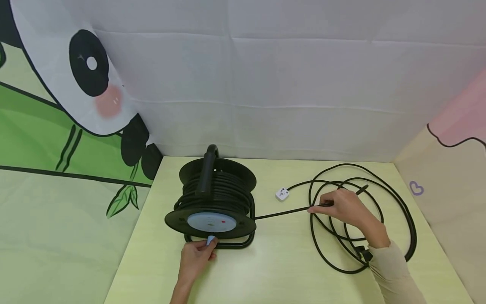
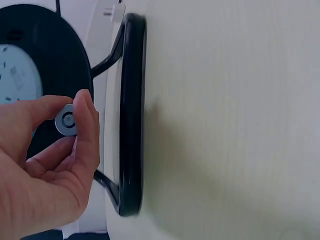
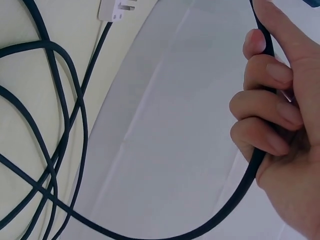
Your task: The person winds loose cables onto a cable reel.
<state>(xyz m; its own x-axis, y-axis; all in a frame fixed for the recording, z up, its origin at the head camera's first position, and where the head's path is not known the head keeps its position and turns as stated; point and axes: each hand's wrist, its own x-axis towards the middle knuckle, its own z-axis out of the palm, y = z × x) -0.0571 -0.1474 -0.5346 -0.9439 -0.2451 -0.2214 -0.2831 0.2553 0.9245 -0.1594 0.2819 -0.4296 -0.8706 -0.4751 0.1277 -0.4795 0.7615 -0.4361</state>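
A black cable reel (image 1: 172,219) stands on the left of the table in the head view, wound with dark cable. It has a top handle (image 1: 206,177) and a pale blue disc (image 1: 210,222) on its near side. My left hand (image 1: 194,258) pinches the small blue-grey crank knob (image 2: 65,120) at the near flange between thumb and fingers. To the right, my right hand (image 1: 347,207) grips the black cable (image 1: 282,213), which runs nearly straight from the reel. In the right wrist view several fingers curl round the cable (image 3: 245,185).
Loose cable loops (image 1: 411,230) spread over the table's right side, partly under my right forearm. A white plug (image 1: 282,194) lies between reel and loops. Part of a black piece (image 1: 363,252) shows by the sleeve. The reel's tubular stand (image 2: 132,115) faces the front. White cloth (image 1: 284,93) rises behind.
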